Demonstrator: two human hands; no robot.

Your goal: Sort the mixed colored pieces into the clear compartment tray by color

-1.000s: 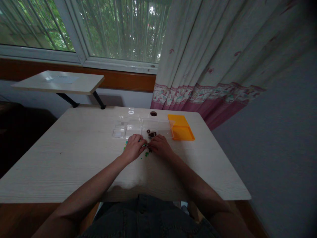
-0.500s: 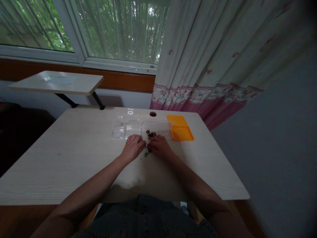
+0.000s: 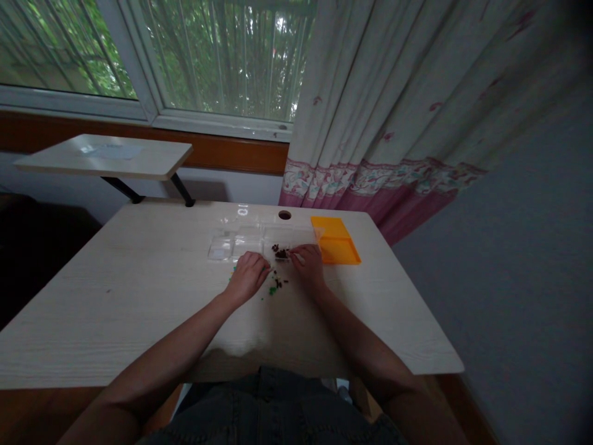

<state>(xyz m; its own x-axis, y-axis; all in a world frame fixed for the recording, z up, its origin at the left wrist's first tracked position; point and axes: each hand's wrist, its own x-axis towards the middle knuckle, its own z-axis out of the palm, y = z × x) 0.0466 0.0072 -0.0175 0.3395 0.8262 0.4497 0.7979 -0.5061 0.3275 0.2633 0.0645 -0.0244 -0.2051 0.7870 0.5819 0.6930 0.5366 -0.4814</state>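
My left hand (image 3: 250,275) rests on the table with its fingers curled in and pressed together; what they hold, if anything, is too small to tell. My right hand (image 3: 308,264) is closed in a pinch at the near edge of a clear plastic compartment box (image 3: 249,241). Its fingertips are beside a heap of small dark brown pieces (image 3: 281,254) in the box. Between the hands, loose dark brown pieces (image 3: 278,283) and small green pieces (image 3: 272,290) are scattered on the table. A few coloured bits show partly behind my left hand.
An open orange plastic case (image 3: 340,251) lies right of the clear box. A round cable hole (image 3: 285,215) sits behind the box in the table (image 3: 152,290). A raised shelf (image 3: 157,157) on black legs stands at the back left. The curtain (image 3: 343,123) hangs behind.
My right hand has moved forward and right, from the loose pieces up to the box, uncovering dark pieces on the table. The left hand has stayed almost in place.
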